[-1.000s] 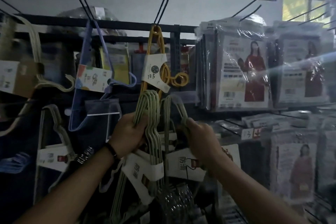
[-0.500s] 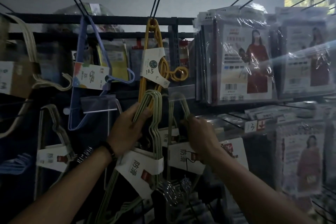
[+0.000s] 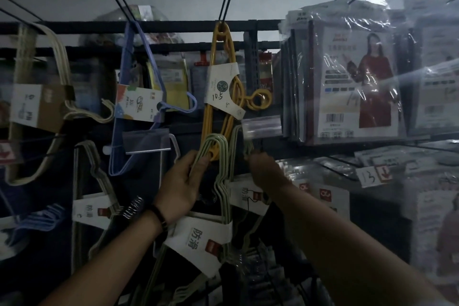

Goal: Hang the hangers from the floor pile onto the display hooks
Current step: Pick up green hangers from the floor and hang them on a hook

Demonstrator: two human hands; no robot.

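The white sleeve (image 3: 198, 237) around the green hangers I'm holding reads "防滑", and the same two characters stand on the sleeve (image 3: 90, 210) of the bundle hanging to my left. The card (image 3: 222, 87) on the yellow hangers has "10.5" handwritten on it, and a small tag (image 3: 367, 175) on the right carries a handwritten "13" beside a red arrow.

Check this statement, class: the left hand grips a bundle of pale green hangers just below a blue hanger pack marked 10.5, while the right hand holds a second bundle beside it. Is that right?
Not quite. In the head view, the pack marked 10.5 is yellow, not blue; the blue hangers hang further left. The rest stands: the left hand grips the pale green hangers below it, and the right hand holds a second bundle.
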